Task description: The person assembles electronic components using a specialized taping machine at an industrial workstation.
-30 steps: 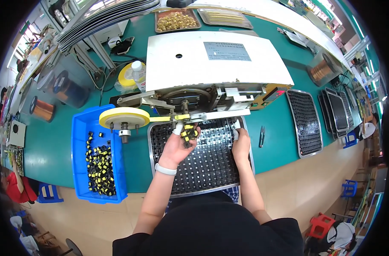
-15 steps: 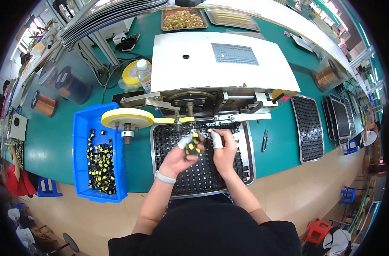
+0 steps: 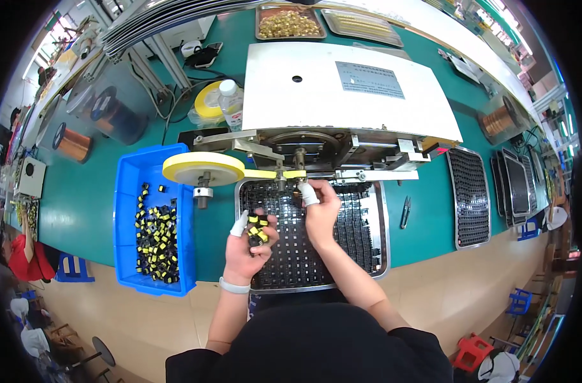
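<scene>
Left hand [image 3: 246, 251] has drawn back from beneath the spindle toward the person's left, while the right hand [image 3: 321, 220] has risen to the metal spindle [image 3: 300, 161] of the white winding machine [image 3: 348, 83]; the hands are now apart, with bare space between them over the tray. Several black-and-yellow taped parts [image 3: 257, 231] lie gathered in the left hand, clasped between its palm and curled fingers, the thumb capped with a white finger cot [image 3: 240, 225]; the right hand's fingertips, one in a white cot too, meet at the lower end of the spindle, but whether they pinch a part cannot be told, since the fingers hide it. Just up and left of the right hand, a strip of yellow tape [image 3: 259, 173] runs to the spindle from the tape roll [image 3: 203, 169]; below both hands is a metal tray [image 3: 385, 239] with rows of black parts; left of the left hand stands a blue bin [image 3: 127, 198] holding a heap of similar black-and-yellow pieces; right of the right hand, a pair of dark snips [image 3: 405, 214] lies on the green desk [image 3: 422, 239], and farther right is another tray [image 3: 455, 210] filled with black parts.
</scene>
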Motion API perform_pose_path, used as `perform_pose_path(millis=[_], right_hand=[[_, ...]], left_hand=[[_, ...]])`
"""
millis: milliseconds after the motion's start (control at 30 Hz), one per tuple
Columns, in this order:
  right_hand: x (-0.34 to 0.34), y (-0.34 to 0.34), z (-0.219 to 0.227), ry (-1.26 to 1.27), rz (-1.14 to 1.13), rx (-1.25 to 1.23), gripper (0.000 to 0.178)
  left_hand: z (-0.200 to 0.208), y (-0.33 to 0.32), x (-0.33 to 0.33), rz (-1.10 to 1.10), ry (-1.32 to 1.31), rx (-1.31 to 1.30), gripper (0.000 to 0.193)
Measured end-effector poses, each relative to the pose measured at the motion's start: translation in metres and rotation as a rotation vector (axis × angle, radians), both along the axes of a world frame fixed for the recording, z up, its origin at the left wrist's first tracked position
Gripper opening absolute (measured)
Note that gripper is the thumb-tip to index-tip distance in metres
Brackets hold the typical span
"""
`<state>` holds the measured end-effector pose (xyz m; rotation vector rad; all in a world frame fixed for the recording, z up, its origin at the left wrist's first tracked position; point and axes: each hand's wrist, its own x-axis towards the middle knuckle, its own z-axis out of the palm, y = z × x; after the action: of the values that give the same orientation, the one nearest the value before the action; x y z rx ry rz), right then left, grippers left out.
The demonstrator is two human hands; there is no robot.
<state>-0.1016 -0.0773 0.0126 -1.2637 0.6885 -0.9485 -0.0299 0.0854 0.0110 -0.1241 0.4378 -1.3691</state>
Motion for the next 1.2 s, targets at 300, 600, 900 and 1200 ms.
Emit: perform_pose_path(millis=[300,600,900,1200], right_hand=[[-0.025,-0.019,0.016,0.106,0.427,0.502,0.019],[-0.066,-0.015,0.002,0.1,0.363,0.596,0.018],[-0.097,-0.028,-0.016,0.033,0.16,0.643,0.018],[-0.102,-0.03,-0.005,0.096,0.133,0.41,0.02]], left_hand=[[0.078,0.087,0.039,0.898,-1.013,0.988,0.022],[0.075,0.096,0.042,0.706,-1.731,1.658,0.034],[0.041,-0.004,-0.01,0.194,-1.497,0.8,0.023],[-0.011,-0.079,0.0,0.04,-0.706,0.404,0.037]])
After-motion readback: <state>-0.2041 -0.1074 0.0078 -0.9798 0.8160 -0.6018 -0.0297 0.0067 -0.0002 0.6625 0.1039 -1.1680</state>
